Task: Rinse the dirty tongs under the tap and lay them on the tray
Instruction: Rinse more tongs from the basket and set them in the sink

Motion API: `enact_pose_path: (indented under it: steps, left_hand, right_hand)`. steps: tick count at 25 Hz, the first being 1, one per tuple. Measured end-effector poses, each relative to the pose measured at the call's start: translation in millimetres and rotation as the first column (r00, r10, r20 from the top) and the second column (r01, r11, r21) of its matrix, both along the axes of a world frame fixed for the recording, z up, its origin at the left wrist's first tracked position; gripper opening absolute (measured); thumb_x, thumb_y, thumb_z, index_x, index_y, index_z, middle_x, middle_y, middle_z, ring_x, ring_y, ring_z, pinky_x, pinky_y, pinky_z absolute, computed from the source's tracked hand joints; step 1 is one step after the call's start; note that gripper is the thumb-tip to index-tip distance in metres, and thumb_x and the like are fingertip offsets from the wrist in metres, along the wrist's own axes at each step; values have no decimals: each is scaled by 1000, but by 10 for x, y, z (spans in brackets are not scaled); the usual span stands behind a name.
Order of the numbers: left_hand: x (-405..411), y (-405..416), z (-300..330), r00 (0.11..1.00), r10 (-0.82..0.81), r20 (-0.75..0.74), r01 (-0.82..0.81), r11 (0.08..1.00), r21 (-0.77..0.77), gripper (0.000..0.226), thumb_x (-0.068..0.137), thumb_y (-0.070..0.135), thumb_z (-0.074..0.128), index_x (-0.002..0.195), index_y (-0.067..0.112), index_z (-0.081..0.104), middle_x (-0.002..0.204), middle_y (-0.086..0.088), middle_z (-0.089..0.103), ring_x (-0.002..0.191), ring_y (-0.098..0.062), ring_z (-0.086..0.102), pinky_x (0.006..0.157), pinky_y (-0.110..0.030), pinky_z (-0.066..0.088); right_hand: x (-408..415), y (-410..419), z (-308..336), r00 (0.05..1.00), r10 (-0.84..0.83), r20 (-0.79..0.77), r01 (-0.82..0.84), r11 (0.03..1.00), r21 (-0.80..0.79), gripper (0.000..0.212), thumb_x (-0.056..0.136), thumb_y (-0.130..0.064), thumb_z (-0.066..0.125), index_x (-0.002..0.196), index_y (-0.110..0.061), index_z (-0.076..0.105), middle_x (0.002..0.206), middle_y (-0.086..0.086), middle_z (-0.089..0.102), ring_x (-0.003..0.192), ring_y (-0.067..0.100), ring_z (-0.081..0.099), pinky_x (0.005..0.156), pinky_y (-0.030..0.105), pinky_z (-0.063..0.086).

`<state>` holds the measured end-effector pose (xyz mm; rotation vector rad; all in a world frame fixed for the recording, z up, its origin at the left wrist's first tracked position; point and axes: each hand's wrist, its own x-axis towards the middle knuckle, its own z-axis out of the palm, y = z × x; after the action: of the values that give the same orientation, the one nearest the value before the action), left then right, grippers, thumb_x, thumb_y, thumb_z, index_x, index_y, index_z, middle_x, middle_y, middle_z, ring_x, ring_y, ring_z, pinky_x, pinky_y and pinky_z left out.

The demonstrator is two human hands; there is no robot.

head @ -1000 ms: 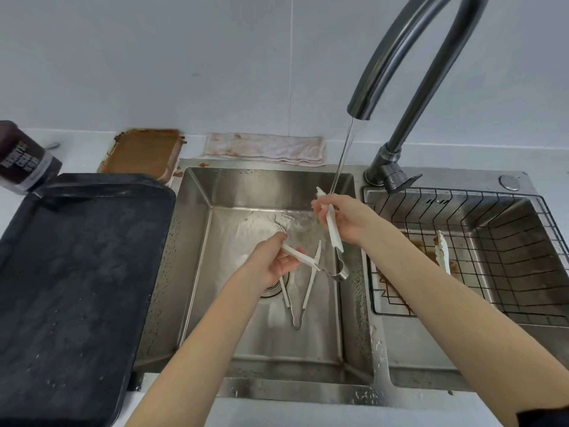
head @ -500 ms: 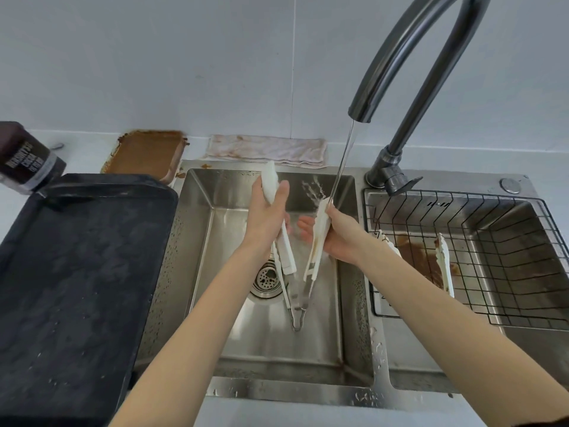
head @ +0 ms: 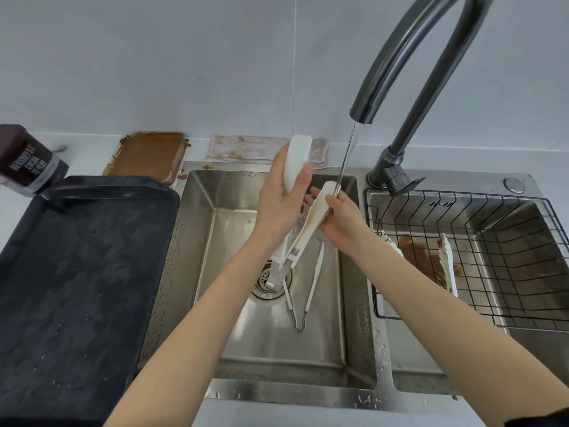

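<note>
I hold white tongs [head: 311, 223] upright over the left sink basin, hinge end down near the drain. My left hand [head: 278, 204] grips one arm, whose broad tip sticks up above my fingers. My right hand [head: 338, 220] holds the other arm, streaked brown, with its tip under the water stream [head: 346, 158] from the dark tap [head: 409, 57]. A second, thinner pair of tongs [head: 303, 291] lies on the basin floor. More dirty white tongs [head: 448, 263] rest in the wire basket on the right. The black tray [head: 77, 272] lies left of the sink.
A wire basket [head: 492, 241] with brown smears sits in the right basin. Behind the sink lie a stained cloth [head: 246, 149] and a brown-smeared container [head: 147, 155]. A cocoa tin [head: 27, 161] stands at the back left. The drain [head: 268, 282] is in the left basin.
The tongs swung from lying spread low in the basin to upright with tips up. My left hand rose toward the back of the sink; my right hand keeps one arm under the stream.
</note>
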<state>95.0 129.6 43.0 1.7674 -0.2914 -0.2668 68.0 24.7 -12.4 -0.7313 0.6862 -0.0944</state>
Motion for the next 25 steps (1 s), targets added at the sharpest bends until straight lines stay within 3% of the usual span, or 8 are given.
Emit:
enact_pose_path:
  steps: [3, 5, 7, 11, 14, 18, 21, 25]
  left_hand:
    - [18, 1, -23, 999, -51, 18, 51, 998, -23, 44, 95, 25, 47, 138, 18, 39, 114, -12, 57, 90, -15, 51, 75, -15, 44]
    - [13, 21, -65, 997, -65, -35, 62, 995, -82, 42, 95, 24, 48, 136, 17, 41, 106, -15, 58, 83, -9, 50, 76, -16, 43]
    - [-7, 33, -94, 994, -73, -79, 62, 989, -137, 37, 95, 23, 48, 132, 18, 44, 87, 1, 56, 71, -1, 51, 71, -15, 44]
    - [-39, 67, -98, 992, -85, -96, 66, 980, -189, 21, 95, 19, 49, 115, 24, 48, 82, 7, 52, 68, -4, 50, 61, -8, 44]
    - [-47, 105, -99, 991, -85, -103, 64, 979, -193, 17, 93, 17, 51, 110, 20, 51, 77, 6, 52, 63, -2, 50, 58, -7, 43]
    - [-51, 144, -116, 988, -58, -145, 25, 975, -219, 4, 93, 21, 52, 95, 24, 52, 59, 10, 54, 47, 1, 49, 53, -15, 43]
    - [-30, 119, -143, 979, 15, -204, -55, 979, -195, 9, 93, 29, 51, 84, 28, 50, 56, 11, 51, 49, -4, 47, 56, -22, 40]
    - [13, 96, -222, 940, 98, -327, -162, 971, -177, 17, 97, 34, 42, 86, 24, 51, 61, 4, 41, 41, -2, 38, 48, -19, 33]
  right_hand:
    - [47, -77, 92, 992, -96, 76, 96, 995, 2, 39, 99, -2, 33, 138, -7, 38, 133, 11, 51, 120, 23, 52, 80, 34, 48]
    - [50, -131, 119, 988, -115, 107, 121, 991, -50, 32, 98, -1, 36, 129, -8, 43, 114, 6, 57, 104, 19, 57, 73, 33, 49]
    - [27, -162, 131, 988, -95, 125, 109, 987, -117, 25, 97, 2, 37, 118, -9, 44, 99, 0, 59, 90, 14, 58, 69, 31, 49]
    - [-13, -158, 80, 988, -57, 142, 87, 973, -214, 36, 92, 10, 37, 123, -7, 46, 98, 1, 57, 94, 10, 60, 76, 31, 48]
    - [-23, -115, 65, 990, -88, 112, 114, 962, -249, 23, 95, 4, 39, 105, -13, 50, 91, 1, 60, 90, 15, 62, 80, 31, 50]
    - [-26, 69, 17, 998, -69, 1, 62, 903, -426, 17, 99, -12, 37, 111, -10, 50, 71, 1, 52, 60, 13, 50, 61, 26, 46]
    - [-8, 197, 63, 998, -14, -69, -12, 930, -367, 19, 100, -23, 33, 107, -12, 47, 65, 0, 40, 49, 9, 35, 46, 21, 34]
    - [-60, 130, 96, 1000, -2, -24, 1, 998, -57, 39, 99, -45, 27, 97, -17, 53, 56, -4, 38, 32, 3, 29, 33, 15, 23]
